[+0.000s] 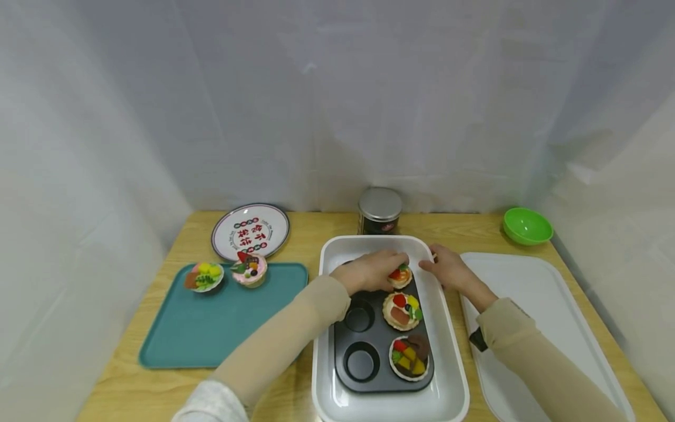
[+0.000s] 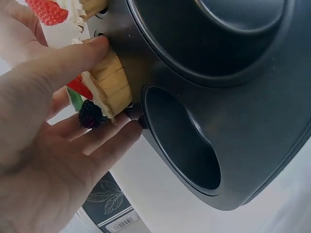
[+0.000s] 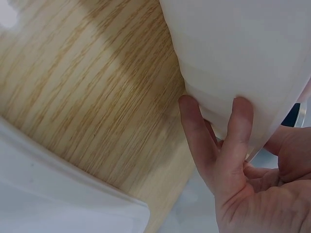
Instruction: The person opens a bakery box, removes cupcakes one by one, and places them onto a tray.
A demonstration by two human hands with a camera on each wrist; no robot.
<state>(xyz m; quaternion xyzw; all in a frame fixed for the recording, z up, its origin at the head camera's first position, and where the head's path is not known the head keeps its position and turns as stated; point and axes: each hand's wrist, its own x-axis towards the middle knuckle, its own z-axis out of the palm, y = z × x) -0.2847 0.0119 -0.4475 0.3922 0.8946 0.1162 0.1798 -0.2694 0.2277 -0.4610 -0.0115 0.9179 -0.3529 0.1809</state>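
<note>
Setting: a wooden desk (image 1: 311,228) stood inside white cloth walls.
White dish: a deep white dish (image 1: 448,351) sat near the front edge, middle of the desk; a dark muffin tin (image 1: 345,375) lay inside it.
Left hand: the left hand (image 1: 371,271) reached over the far end of the tin; its thumb and fingers (image 2: 73,60) were curled round a fruit tart (image 1: 400,275) at the tin's far right cup, pinching its pastry side.
Right hand: the right hand (image 1: 448,271) gripped the dish's far right rim; fingers (image 3: 238,131) pressed on the outer wall, curled about the edge.
Other tarts: two more tarts (image 1: 402,310) filled the right-hand cups; the left cups showed bare.
Left side: a teal tray (image 1: 211,334) carried two cakes (image 1: 249,268) along its far edge; a round plate (image 1: 250,231) lay behind it.
Back edge: a tin can (image 1: 379,211) stood behind the dish; a green bowl (image 1: 527,225) sat at the far right corner.
Right side: a white tray (image 1: 543,293) lay beside the dish.
</note>
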